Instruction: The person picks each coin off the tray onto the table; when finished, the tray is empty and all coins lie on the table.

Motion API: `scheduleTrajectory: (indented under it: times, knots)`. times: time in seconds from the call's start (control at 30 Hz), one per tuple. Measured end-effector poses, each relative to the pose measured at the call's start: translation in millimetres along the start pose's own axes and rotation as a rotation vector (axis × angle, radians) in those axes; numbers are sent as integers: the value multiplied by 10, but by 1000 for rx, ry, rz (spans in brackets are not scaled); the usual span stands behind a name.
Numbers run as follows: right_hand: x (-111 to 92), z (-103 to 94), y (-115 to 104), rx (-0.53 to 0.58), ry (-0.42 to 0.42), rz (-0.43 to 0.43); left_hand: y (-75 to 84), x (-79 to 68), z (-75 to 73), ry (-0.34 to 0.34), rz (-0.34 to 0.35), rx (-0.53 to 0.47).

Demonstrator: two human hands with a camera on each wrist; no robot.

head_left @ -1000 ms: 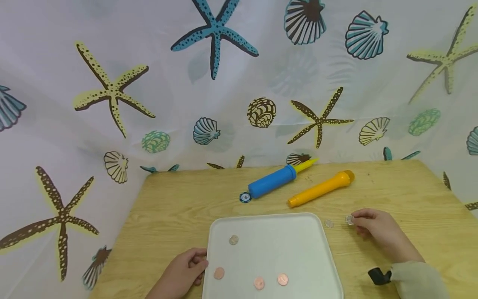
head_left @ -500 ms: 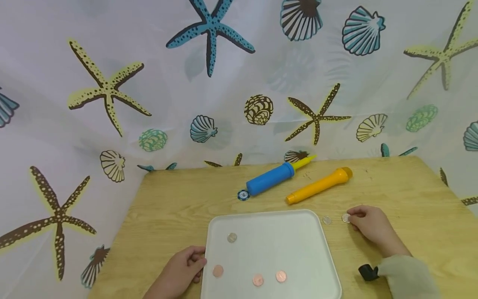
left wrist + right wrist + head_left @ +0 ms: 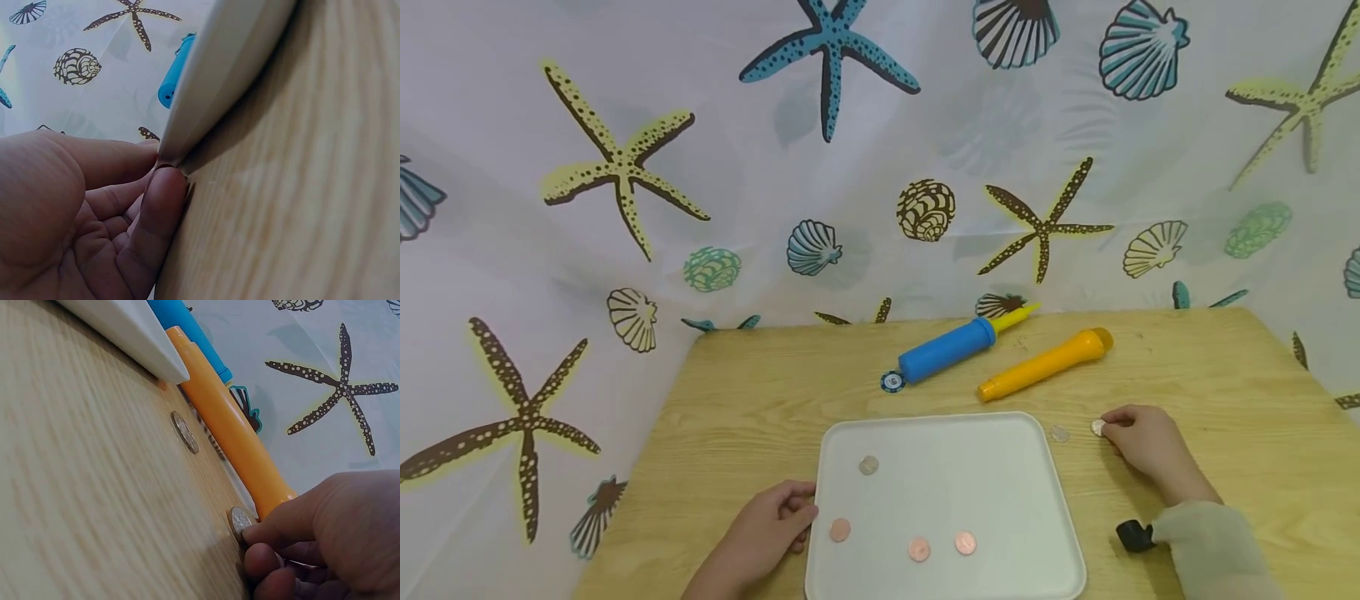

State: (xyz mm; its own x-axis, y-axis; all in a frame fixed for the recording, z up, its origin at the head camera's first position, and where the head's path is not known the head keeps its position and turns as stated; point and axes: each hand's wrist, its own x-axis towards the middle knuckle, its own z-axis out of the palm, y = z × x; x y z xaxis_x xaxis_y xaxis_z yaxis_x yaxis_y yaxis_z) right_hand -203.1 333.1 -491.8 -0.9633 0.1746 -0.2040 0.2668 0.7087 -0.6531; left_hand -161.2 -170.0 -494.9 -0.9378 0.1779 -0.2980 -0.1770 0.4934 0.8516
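A white cloth printed with starfish and shells (image 3: pixel 865 167) hangs behind a pale wood-grain counter (image 3: pixel 737 392). Nearest, a pale sleeve (image 3: pixel 1217 550) lies over the counter's right side, a small black object (image 3: pixel 1133 536) at its edge. A white rectangular tray with rounded corners (image 3: pixel 955 479) runs out of the head view at the bottom. On it lie three flat round copper-coloured coins (image 3: pixel 919 548), two close together and one near the left rim. There the left hand (image 3: pixel 767 527), fingers bent, pinches the tray's edge. Farther up the tray lies a round silver-coloured coin (image 3: pixel 868 465). Right of the tray, just beside its rim, a second silver coin (image 3: pixel 1060 433) lies flat on the counter. Past it, the right hand (image 3: pixel 1150 437) grips a third silver coin (image 3: pixel 239 520) by thumb and fingers, low at the wood; whether it is lifted clear I cannot tell. Beyond slants an orange plastic microphone (image 3: pixel 1041 367). Left of that, a dark blue-and-white round chip (image 3: pixel 892 382) sits at the blunt end of a blue cylindrical pump with a yellow nozzle (image 3: pixel 947 350), which points toward the cloth.
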Motion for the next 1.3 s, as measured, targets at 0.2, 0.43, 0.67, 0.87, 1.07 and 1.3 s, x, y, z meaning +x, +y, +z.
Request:
scheduleTrajectory:
  times: [0.2,0.43,0.67,0.87,1.07,1.3]
  knots:
    - [-53,14,46,57,-17,48,-15,16,-1,-15,-1,-10]
    - [-104,3,-10,41,14,9,18,7,5,-43,10,1]
    - [-126,256,-608,104,-68,-157,-34,-5,-54,-34,-4,25]
    - [-113,605,-1072,178,-177,-200,-54,-17,-45,-28,0,-11]
    - [-106,844,-1325,245,-268,-245,-41,14,-28,-22,21,-7]
    - [-132,1084,-1557,247,-383,-287,-23,14,-51,-19,49,-2]
